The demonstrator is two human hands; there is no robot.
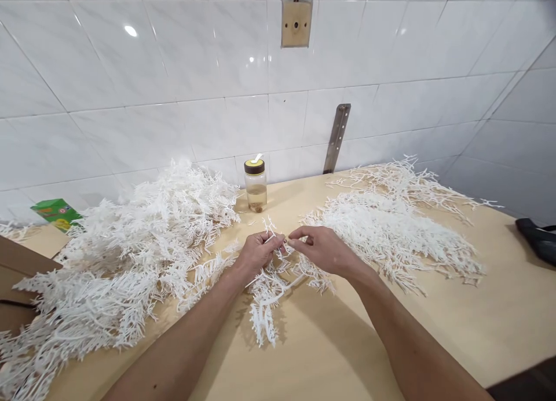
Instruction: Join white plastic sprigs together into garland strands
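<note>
At the middle of the table, my left hand is closed around the stem of a white branching plastic sprig. Side twigs of it stick out above the fingers, and a longer part hangs below the hand. My right hand comes in from the right, thumb and forefinger pinched together by the stem at the left fingertips. Something tiny may be in that pinch, too small to make out. More white sprigs lie just beneath the hands.
A large heap of white sprigs covers the left side; a flatter pile lies right, with thin bare stems behind. A lidded jar with liquid stands near the tiled wall. A metal strip leans there. A green box sits far left.
</note>
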